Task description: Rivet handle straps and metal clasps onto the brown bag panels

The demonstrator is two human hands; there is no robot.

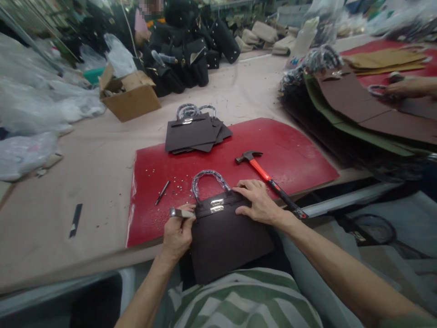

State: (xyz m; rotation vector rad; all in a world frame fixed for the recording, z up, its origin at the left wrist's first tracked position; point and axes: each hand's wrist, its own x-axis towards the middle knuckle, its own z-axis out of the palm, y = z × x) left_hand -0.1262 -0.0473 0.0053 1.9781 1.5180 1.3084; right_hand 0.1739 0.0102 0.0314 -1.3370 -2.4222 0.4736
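Observation:
A dark brown handbag panel (228, 243) lies in front of me, its lower part hanging over the table edge. It has a plastic-wrapped handle (209, 173) and a silver clasp (217, 206). My left hand (177, 234) is closed around a short tool with a silver end (175, 212), at the panel's upper left edge; the tool's kind is unclear. My right hand (256, 201) grips the upper right of the panel, thumb on its front and fingers over the top edge. Beyond it rests a claw hammer (261, 171) with a red and black handle.
On the red mat (290, 141) are a thin metal rod (162, 192), scattered small bits and stacked bag panels (191, 134). A cardboard box (133, 100) and black bags (191, 64) stand behind. At right, another person's hand (411, 86) is by piled brown panels (362, 98).

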